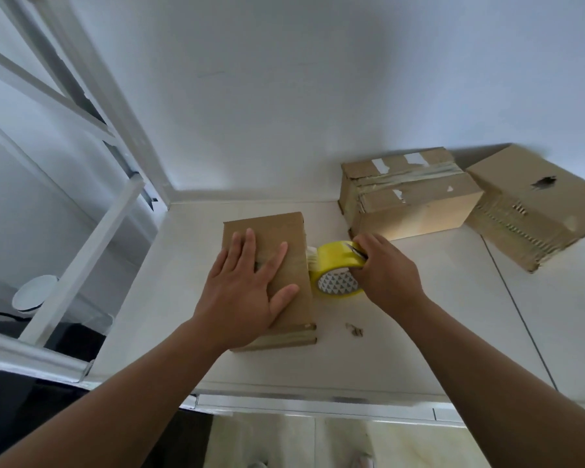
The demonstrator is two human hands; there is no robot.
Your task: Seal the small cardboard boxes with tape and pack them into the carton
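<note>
- Small cardboard box point(271, 228) is seen flat on the white surface point(419, 315), centre-left; its long axis runs away from the person.
- Left hand point(247, 292) is laid on the box top, fingers straight & spread, pressing down; nothing is gripped.
- Yellow tape roll point(335, 265) is gripped by the right hand point(385, 275), fingers curled over its rim; the roll is stood on edge just beside the box's right side.
- Short tape strip point(310, 256) is stretched from roll to the box's right edge, approx. mid-length.
- Key relation: the roll lies right of the pressing hand, so tape is prob. being run crosswise, not along the long axis. Right hand is nearer the roll, left nearer the box.
- Rear right: taped box point(409, 197) & box w/ a hole point(534, 204), touching. Which one is the carton, if any, can't be told.
</note>
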